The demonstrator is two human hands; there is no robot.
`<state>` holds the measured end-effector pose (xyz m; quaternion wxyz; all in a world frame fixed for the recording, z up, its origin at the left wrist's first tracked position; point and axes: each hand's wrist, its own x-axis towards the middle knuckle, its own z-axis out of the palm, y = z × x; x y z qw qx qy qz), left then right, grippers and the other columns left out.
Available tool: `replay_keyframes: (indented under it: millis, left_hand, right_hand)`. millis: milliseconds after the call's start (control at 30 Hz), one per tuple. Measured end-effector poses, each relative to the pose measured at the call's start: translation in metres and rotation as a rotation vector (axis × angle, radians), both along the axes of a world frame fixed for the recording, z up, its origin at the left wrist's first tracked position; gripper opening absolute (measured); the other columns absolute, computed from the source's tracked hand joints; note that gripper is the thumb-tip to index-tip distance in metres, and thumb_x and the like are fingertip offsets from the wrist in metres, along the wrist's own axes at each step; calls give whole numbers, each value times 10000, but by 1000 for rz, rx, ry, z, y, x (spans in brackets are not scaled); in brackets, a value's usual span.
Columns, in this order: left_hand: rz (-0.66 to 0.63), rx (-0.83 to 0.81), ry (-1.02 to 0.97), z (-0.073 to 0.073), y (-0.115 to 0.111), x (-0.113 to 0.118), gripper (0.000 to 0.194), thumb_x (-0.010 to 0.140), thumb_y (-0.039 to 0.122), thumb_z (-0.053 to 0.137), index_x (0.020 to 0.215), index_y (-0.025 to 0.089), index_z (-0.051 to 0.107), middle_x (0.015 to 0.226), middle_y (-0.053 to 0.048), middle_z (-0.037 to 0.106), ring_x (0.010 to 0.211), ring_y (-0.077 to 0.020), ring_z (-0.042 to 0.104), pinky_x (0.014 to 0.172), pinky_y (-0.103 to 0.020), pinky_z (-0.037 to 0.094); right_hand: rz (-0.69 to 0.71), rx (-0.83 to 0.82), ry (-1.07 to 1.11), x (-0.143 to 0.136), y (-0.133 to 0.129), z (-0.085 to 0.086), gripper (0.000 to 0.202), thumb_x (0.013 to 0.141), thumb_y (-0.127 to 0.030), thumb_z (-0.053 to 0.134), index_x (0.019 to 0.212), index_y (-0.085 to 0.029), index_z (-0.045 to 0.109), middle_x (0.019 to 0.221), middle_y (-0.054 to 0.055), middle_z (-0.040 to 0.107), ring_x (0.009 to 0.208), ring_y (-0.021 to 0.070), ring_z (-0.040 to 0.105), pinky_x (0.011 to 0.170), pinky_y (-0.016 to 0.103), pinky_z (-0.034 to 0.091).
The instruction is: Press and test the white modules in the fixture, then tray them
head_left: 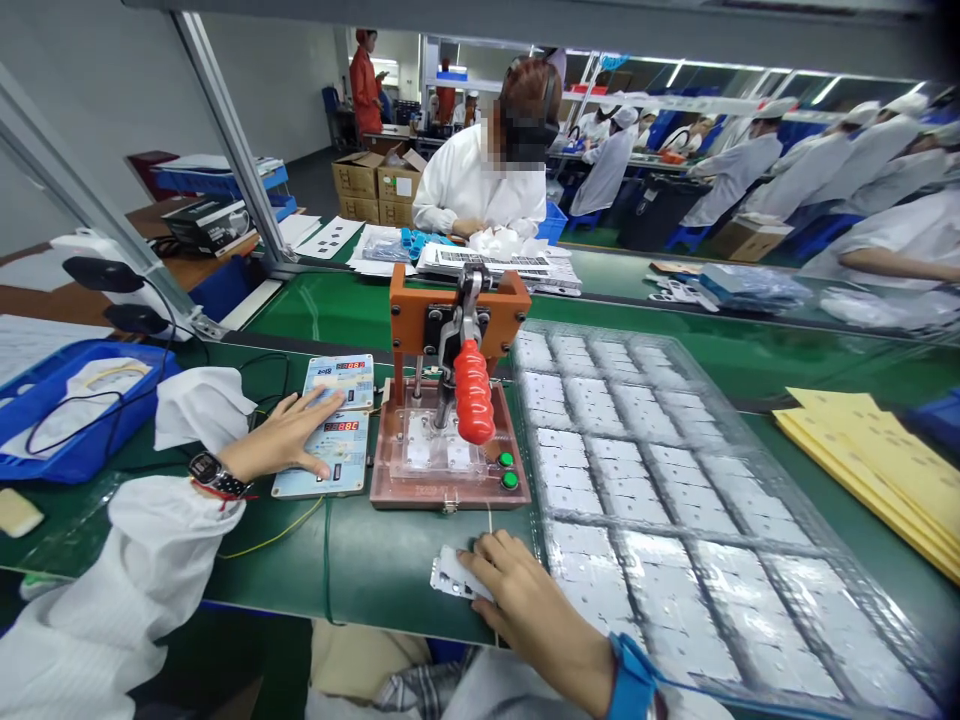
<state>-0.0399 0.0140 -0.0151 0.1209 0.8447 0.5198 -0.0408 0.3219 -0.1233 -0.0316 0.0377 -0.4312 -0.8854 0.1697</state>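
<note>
My left hand (289,437) lies with spread fingers across two light-blue meter boxes with red digits, the upper one (360,372) and the lower one (352,465). Near the table's front edge, my right hand (506,580) grips a small white plate (454,574) with dark cutouts. Between and beyond the hands stands a test fixture (450,493) with an orange frame, a red clamp handle (474,392) hanging down and two green buttons. White plates lie under its clear cover.
A clear tray (536,480) of white plates fills the right side. Yellow sheets (870,470) lie farther right. At the left are a blue bin (142,425), cables and a yellowish block (19,513). Opposite, a person in white (480,180) works behind papers.
</note>
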Motion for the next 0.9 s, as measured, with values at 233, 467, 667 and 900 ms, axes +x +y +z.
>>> replay_keyframes:
  millis: [233, 467, 667, 900]
  left_hand:
    - [-16, 132, 7, 13, -15, 12, 983, 686, 669, 601, 1456, 213, 193, 1474, -163, 278, 1361, -363, 203, 1044, -530, 220]
    - [-86, 212, -441, 36, -111, 71, 415, 847, 479, 545, 1188, 246, 580, 1132, -87, 640, 1065, -245, 573, 920, -370, 445]
    - [174, -5, -854, 7, -142, 139, 398, 840, 353, 590, 1219, 241, 552, 1086, -69, 648, 901, -187, 625, 758, -278, 532]
    - [174, -3, -1005, 11, -134, 153, 207, 802, 218, 613, 1002, 216, 666, 872, -39, 656, 706, -146, 596, 653, -242, 522]
  right_hand:
    - [-98, -128, 131, -1, 0, -5, 407, 753, -3, 569, 1134, -146, 570, 1022, 98, 545, 977, 253, 498, 877, 418, 463]
    - [-399, -479, 536, -5, -1, 1, 335, 696, -75, 618, 1012, -186, 632, 910, 40, 589, 843, 176, 544, 779, 318, 457]
    - [-545, -1166, 1175, -11, -2, 6, 410, 620, -333, 787, 943, -141, 622, 813, 22, 629, 698, 95, 564, 613, 201, 418]
    - [-563, -1450, 1349, -15, -8, 9, 462, 556, -355, 842, 901, -133, 629, 679, -18, 605, 529, 45, 515, 506, 166, 386]
